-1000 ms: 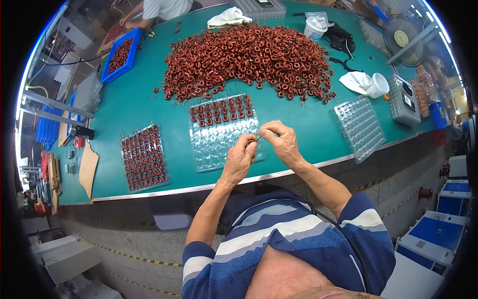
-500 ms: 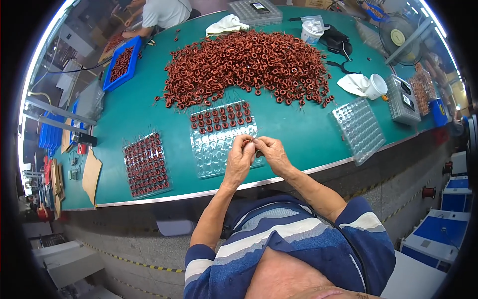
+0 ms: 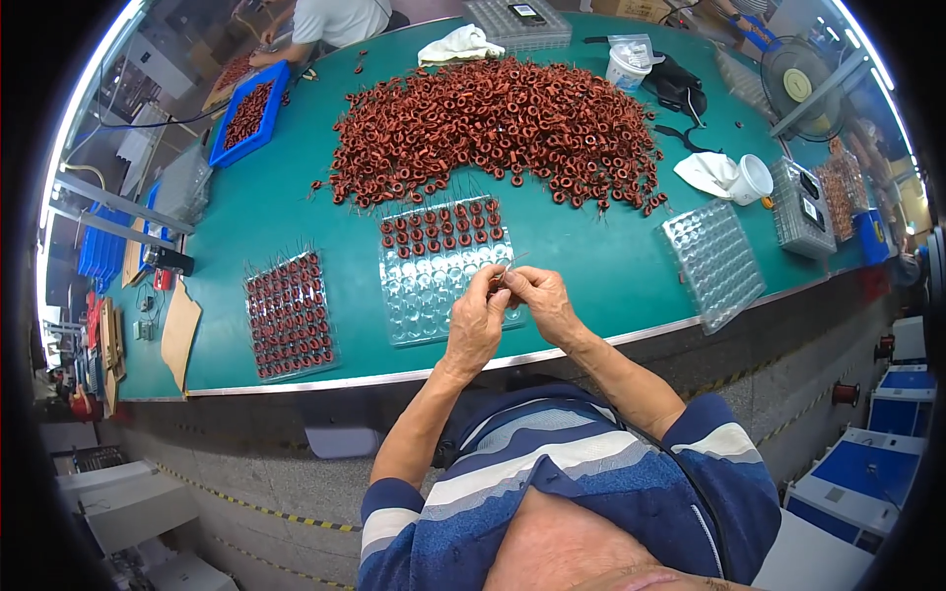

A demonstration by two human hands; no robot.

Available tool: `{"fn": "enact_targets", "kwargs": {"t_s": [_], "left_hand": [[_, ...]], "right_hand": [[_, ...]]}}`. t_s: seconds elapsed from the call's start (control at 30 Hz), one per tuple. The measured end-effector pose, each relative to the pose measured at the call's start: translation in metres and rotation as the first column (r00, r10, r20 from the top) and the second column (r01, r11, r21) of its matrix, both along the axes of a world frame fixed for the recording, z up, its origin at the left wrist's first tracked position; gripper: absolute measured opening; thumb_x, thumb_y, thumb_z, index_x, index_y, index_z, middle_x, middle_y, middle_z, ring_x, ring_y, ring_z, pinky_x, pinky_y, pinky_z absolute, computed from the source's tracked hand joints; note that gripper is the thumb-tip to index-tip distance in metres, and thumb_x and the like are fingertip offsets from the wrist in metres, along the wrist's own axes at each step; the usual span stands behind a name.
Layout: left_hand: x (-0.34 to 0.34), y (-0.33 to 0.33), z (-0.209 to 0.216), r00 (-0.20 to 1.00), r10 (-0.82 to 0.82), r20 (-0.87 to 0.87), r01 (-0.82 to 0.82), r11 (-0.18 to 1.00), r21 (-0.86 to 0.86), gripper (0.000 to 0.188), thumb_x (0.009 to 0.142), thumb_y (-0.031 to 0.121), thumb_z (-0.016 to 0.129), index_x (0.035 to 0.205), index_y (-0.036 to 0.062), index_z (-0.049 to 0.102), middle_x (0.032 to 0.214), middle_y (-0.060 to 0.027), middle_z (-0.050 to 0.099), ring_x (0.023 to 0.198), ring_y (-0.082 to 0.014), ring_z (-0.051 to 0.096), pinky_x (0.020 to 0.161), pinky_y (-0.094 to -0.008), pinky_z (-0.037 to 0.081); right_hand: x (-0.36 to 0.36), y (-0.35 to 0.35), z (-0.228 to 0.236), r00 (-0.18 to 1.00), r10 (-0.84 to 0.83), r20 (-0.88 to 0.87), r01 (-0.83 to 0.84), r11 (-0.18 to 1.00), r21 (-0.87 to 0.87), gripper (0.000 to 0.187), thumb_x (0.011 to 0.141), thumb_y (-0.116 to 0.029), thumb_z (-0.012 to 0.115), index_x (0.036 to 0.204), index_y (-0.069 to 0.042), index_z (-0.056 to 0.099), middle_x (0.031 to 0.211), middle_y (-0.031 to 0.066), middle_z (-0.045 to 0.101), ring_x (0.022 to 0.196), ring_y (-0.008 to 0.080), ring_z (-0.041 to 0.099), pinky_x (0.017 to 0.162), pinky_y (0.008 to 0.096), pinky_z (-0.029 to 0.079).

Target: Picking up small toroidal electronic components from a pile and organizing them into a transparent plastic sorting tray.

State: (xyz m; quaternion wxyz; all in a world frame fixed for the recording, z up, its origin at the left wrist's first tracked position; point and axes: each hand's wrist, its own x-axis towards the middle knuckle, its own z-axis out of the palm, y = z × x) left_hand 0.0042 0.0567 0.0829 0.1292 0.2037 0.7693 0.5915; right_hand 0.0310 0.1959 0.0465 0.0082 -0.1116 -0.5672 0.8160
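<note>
My left hand point(image 3: 477, 323) and my right hand point(image 3: 544, 303) meet over the near right part of a clear plastic tray point(image 3: 419, 313). Both are closed, fingertips pinching a small red-brown wire-wound ring coil point(image 3: 499, 282), mostly hidden by the fingers. A thin wire lead pokes out above the fingertips. The tray's far rows hold several such coils point(image 3: 432, 234), their leads pointing up and away; its nearer pockets show bare. Beyond it lies a large heap of loose ring coils point(image 3: 493, 133).
A filled coil tray point(image 3: 292, 320) lies to the left, and a bare clear tray point(image 3: 713, 264) to the right. Around the heap are a blue bin point(image 3: 268, 138), white cloths point(image 3: 461, 45), a white cup point(image 3: 752, 179), and stacked trays point(image 3: 800, 212). Another person sits at the far left.
My hands stay together over the tray, with the fingers slightly shifted around the coil. A wire lead shows more clearly above them. The whole view has moved a little.
</note>
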Motion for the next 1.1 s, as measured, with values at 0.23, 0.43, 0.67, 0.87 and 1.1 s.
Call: {"fn": "enact_targets", "kwargs": {"t_s": [0.23, 0.43, 0.67, 0.87, 1.1], "left_hand": [[0.003, -0.011, -0.004, 0.958, 0.068, -0.278, -0.096, 0.991, -0.09, 0.029, 0.092, 0.005, 0.053, 0.121, 0.0017, 0.05, 0.091, -0.0209, 0.064, 0.083, -0.034, 0.065, 0.072, -0.041, 0.051], [-0.003, -0.021, -0.02, 0.965, -0.118, 0.234, 0.074, 0.98, 0.187, 0.024, 0.096, 0.015, 0.051, 0.115, -0.0002, 0.052, 0.069, -0.0054, 0.052, 0.056, -0.013, 0.051, 0.052, -0.0271, 0.041], [-0.014, -0.028, -0.03, 0.814, -0.302, 0.497, 0.142, 0.932, 0.334, 0.038, 0.102, 0.034, 0.041, 0.111, -0.0013, 0.052, 0.072, -0.0054, 0.052, 0.06, -0.0139, 0.054, 0.056, -0.0267, 0.046], [-0.007, -0.023, -0.031, 0.915, -0.258, 0.312, 0.156, 0.936, 0.317, 0.019, 0.098, 0.012, 0.049, 0.113, -0.0001, 0.049, 0.072, -0.0015, 0.051, 0.061, -0.0086, 0.051, 0.054, -0.0235, 0.043], [0.001, -0.015, -0.031, 0.947, -0.087, 0.309, -0.028, 0.937, 0.349, 0.012, 0.097, 0.012, 0.05, 0.104, 0.0022, 0.05, 0.068, 0.0006, 0.049, 0.056, -0.006, 0.045, 0.049, -0.0219, 0.037]], "right_hand": [[0.007, 0.003, 0.036, 0.986, -0.029, -0.164, 0.115, 0.83, 0.547, 0.015, 0.088, -0.013, 0.063, 0.088, 0.002, 0.067, 0.072, 0.0072, 0.066, 0.063, 0.0123, 0.059, 0.058, 0.0282, 0.047], [0.007, 0.005, 0.002, 0.994, -0.086, -0.061, 0.101, 0.951, 0.294, 0.03, 0.088, -0.025, 0.068, 0.103, 0.001, 0.065, 0.083, 0.0044, 0.065, 0.075, 0.0119, 0.061, 0.068, 0.0246, 0.049], [0.007, 0.02, 0.005, 0.984, 0.166, -0.07, -0.138, 0.944, 0.298, 0.024, 0.093, -0.024, 0.063, 0.099, -0.001, 0.065, 0.075, 0.0017, 0.063, 0.063, 0.0082, 0.059, 0.055, 0.0217, 0.047], [0.01, 0.022, 0.005, 0.979, 0.183, 0.086, -0.182, 0.983, -0.012, 0.017, 0.093, -0.017, 0.061, 0.096, -0.001, 0.064, 0.075, 0.0049, 0.064, 0.059, 0.0083, 0.059, 0.049, 0.0194, 0.044], [0.017, 0.01, 0.009, 0.99, 0.096, -0.099, -0.059, 0.943, 0.329, 0.021, 0.092, -0.012, 0.061, 0.103, 0.005, 0.06, 0.083, 0.0077, 0.065, 0.064, 0.0094, 0.062, 0.053, 0.0224, 0.048]]}}
